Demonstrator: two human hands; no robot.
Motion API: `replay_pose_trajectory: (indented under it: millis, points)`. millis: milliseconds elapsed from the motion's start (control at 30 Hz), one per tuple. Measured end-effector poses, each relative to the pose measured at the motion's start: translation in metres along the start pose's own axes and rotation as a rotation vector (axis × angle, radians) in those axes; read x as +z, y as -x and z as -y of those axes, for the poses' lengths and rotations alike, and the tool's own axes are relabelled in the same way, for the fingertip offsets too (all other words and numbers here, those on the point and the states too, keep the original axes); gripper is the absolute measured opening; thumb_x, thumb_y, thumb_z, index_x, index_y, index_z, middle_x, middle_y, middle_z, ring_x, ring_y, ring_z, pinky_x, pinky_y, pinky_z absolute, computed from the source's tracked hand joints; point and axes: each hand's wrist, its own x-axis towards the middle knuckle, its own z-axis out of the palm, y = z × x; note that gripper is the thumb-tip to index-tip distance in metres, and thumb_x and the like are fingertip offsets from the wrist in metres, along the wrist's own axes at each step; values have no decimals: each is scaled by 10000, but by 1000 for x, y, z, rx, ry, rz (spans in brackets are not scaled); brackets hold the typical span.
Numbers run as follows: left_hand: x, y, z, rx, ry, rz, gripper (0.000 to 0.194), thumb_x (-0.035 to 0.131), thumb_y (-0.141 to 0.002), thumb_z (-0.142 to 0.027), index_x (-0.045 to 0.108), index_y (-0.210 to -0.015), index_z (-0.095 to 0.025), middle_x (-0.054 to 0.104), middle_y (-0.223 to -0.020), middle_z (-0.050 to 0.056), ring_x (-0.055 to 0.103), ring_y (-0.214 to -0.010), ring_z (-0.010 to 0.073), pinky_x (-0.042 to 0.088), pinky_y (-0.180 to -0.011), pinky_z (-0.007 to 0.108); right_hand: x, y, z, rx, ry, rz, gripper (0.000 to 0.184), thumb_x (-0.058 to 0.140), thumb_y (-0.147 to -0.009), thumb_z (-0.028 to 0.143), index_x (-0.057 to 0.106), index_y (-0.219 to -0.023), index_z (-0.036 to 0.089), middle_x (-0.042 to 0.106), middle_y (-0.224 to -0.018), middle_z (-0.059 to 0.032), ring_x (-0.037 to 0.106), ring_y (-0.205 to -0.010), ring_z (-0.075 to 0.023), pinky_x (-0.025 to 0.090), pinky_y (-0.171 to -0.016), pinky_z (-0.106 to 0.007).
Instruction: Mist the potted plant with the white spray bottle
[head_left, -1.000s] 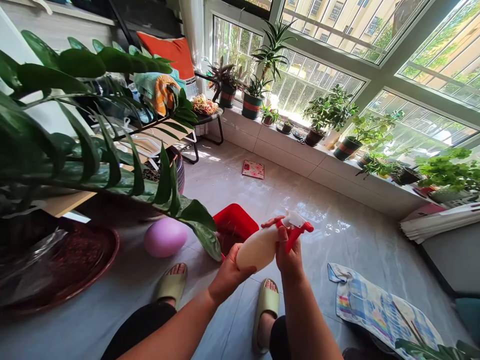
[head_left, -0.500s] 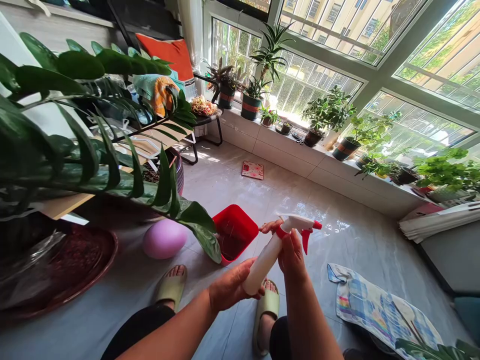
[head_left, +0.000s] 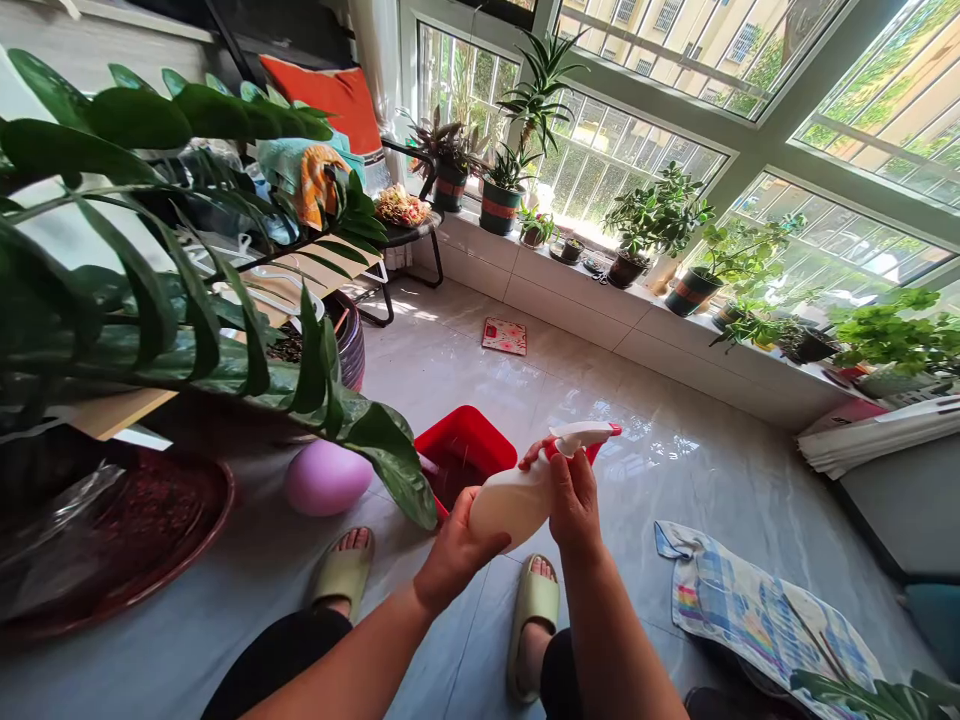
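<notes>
Both hands hold a white spray bottle (head_left: 511, 505) with a red collar and a white-and-red trigger head, tilted so its nozzle points right. My left hand (head_left: 457, 550) is wrapped round the lower body of the bottle. At the neck, just under the trigger head, my right hand (head_left: 571, 495) is closed on the red collar. The trigger is mostly hidden behind the right hand. Below and behind the bottle, a red square bucket (head_left: 491, 437) stands on the floor, apparently with some water in it. A broad green leaf (head_left: 397, 460) hangs in front of its left side.
A large leafy plant (head_left: 187, 310) reaches in from the left above a purple balloon-like ball (head_left: 328, 478). A patterned towel (head_left: 757, 605) lies at the right. Several potted plants, one a spiky-leaved plant (head_left: 534, 110), line the window ledge. A pink square (head_left: 505, 336) lies on the tiles.
The spray bottle has turned about its length, so its broad side shows and the trigger has swung mostly out of sight. Both hands keep their hold, and the left hand has shifted slightly up.
</notes>
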Motion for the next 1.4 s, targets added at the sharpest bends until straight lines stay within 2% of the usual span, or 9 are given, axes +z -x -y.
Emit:
replay_pose_trajectory:
  millis: [167, 300, 433, 600, 733, 900, 1133, 1267, 1400]
  points:
    - [-3, 3, -14, -217, 222, 368, 926, 719, -699, -839, 610, -1376, -217, 690, -1272, 142, 657, -1069, 335, 552, -800, 419, -11, 0, 8, 88, -214, 187, 319, 676, -928, 546, 642, -993, 235, 639, -772, -12, 626, -667, -188, 554, -683, -371]
    - [-2, 11, -10, -426, 271, 586, 922, 593, -727, -912, 711, -1271, -176, 743, -1057, 131, 681, -829, 263, 461, -548, 300, -11, 3, 7, 119, -277, 281, 358, 668, -915, 589, 638, -955, 234, 615, -713, -1, 569, -588, -177, 549, -660, -385]
    - [3, 15, -11, -322, 192, 527, 856, 635, -679, -919, 736, -1106, -185, 708, -874, 76, 589, -636, 172, 425, -515, 283, -9, 3, 8, 73, -217, 357, 319, 602, -979, 550, 659, -996, 236, 667, -792, -33, 646, -730, -215, 541, -738, -389]
    - [-2, 12, -4, -221, 123, 451, 845, 666, -705, -871, 644, -1257, -233, 691, -1013, 98, 611, -718, 188, 468, -552, 288, -11, 2, 9, 14, -96, 348, 328, 584, -987, 568, 655, -1006, 248, 714, -876, -57, 681, -877, -251, 520, -894, -433]
    - [-8, 9, -1, -212, 119, 434, 866, 725, -682, -839, 610, -1310, -255, 667, -1004, 83, 594, -729, 188, 485, -601, 307, -12, 0, 6, 31, -26, 304, 387, 584, -963, 629, 662, -991, 251, 730, -910, -69, 685, -900, -265, 523, -874, -427]
    - [-7, 2, -8, -167, 71, 396, 919, 964, -571, -586, 597, -1331, -223, 683, -1090, 84, 634, -972, 271, 491, -795, 348, -5, 3, 10, 70, 58, 257, 236, 733, -905, 464, 715, -883, 229, 720, -845, -54, 656, -841, -243, 515, -782, -380]
    - [-1, 2, -8, -193, 72, 436, 856, 971, -617, -446, 564, -1336, -223, 698, -1208, 120, 653, -1106, 347, 484, -887, 415, -3, 5, 12, 207, -117, 129, 240, 762, -843, 352, 636, -673, 238, 608, -612, 11, 612, -692, -191, 511, -750, -359]
    - [2, 5, -10, -261, 63, 519, 832, 948, -641, -465, 593, -1344, -196, 713, -1188, 112, 645, -1119, 361, 474, -907, 437, -13, 1, 15, 258, -268, 243, 159, 762, -810, 375, 697, -867, 241, 590, -562, 37, 586, -604, -181, 506, -718, -373]
    - [5, 6, -8, -247, 18, 461, 740, 929, -670, -419, 634, -1316, -210, 734, -1177, 105, 650, -1118, 384, 485, -914, 470, -15, 1, 14, 315, -241, 186, 517, 777, -814, 361, 629, -1296, 243, 610, -543, 68, 626, -600, -197, 516, -730, -393]
